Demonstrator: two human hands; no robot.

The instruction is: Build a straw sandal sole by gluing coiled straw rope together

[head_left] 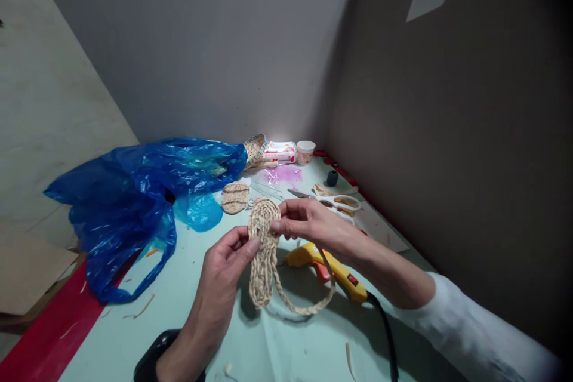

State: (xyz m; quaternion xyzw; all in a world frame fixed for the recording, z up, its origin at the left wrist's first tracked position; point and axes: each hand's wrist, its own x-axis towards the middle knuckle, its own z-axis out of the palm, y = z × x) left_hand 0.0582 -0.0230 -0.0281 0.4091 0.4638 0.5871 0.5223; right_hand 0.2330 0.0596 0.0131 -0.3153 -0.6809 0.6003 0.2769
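Observation:
Both my hands hold a braided straw sole [263, 250], an oval coil of pale plaited rope, lifted above the pale green table [286, 346]. My left hand [224, 265] pinches its left edge with thumb and fingers. My right hand [308, 224] pinches its upper right edge. A loose braided tail [304, 309] loops from the sole's lower end round to my right hand. A yellow glue gun [333, 268] lies on the table just under my right wrist, its black cord [387, 334] running toward me.
A crumpled blue plastic bag [138, 197] fills the left side. Behind the sole lie a smaller woven piece [235, 197], white-handled scissors [340, 203], a woven basket piece [255, 149], a wipes pack [281, 153], a paper cup [305, 151] and a dark spool [332, 178]. Walls close the back and right.

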